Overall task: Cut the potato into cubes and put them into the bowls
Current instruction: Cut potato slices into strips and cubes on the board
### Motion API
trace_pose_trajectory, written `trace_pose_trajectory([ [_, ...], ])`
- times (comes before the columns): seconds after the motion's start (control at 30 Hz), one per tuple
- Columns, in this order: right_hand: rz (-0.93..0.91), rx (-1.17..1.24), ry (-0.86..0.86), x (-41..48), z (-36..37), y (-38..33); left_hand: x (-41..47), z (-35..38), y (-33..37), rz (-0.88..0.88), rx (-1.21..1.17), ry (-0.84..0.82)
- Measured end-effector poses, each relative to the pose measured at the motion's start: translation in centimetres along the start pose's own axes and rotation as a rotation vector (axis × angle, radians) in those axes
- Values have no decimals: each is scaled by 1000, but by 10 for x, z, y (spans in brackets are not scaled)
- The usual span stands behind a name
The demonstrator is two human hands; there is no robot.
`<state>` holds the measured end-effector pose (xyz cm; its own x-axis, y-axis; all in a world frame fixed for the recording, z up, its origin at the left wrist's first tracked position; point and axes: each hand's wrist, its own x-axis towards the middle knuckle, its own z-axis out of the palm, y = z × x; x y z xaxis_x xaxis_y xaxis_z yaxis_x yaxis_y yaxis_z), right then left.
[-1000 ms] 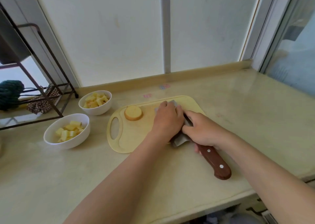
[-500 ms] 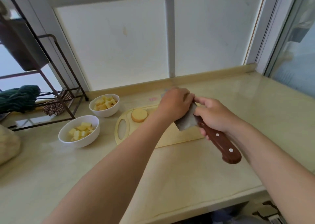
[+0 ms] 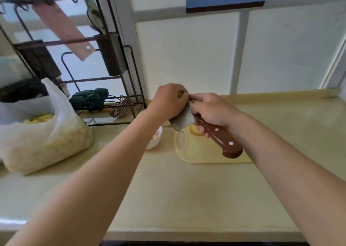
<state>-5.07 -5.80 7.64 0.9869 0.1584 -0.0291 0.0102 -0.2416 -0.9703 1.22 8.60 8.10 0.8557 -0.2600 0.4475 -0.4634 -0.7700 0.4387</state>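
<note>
Right hand [image 3: 207, 110] is gripping the knife [image 3: 181, 121] above the cutting board [image 3: 202, 156]; left hand [image 3: 168, 100] is curling against the blade, contents hidden. One bowl [image 3: 158, 141] is holding cubes, while a potato chunk [image 3: 194, 132] is lying uncut on the board.

The knife [image 3: 222, 136] hangs above the pale yellow cutting board [image 3: 198, 155] mid-frame, brown riveted handle lower right, blade angled upper left against the left hand [image 3: 168, 100], where a yellow potato bit [image 3: 179, 94] shows. Round potato piece [image 3: 193, 131] on the board, white bowl [image 3: 156, 138] just left.
</note>
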Motion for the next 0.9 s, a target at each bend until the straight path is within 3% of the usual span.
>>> trace_pose_trajectory([
  [0.2, 81, -89, -125, 25, 58, 10, -39, -8, -70, -180, -28, 27],
  [0.37, 125, -148, -151, 25, 60, 13, -56, 1, -99, -305, -136, 55],
  [0.67, 114, -140, 4, 12, 2, 11, -57, 14, -109, -362, -7, -82],
  [0.9, 117, -91, 85, 0, -35, 26, -52, 8, -95, -409, -114, -27],
])
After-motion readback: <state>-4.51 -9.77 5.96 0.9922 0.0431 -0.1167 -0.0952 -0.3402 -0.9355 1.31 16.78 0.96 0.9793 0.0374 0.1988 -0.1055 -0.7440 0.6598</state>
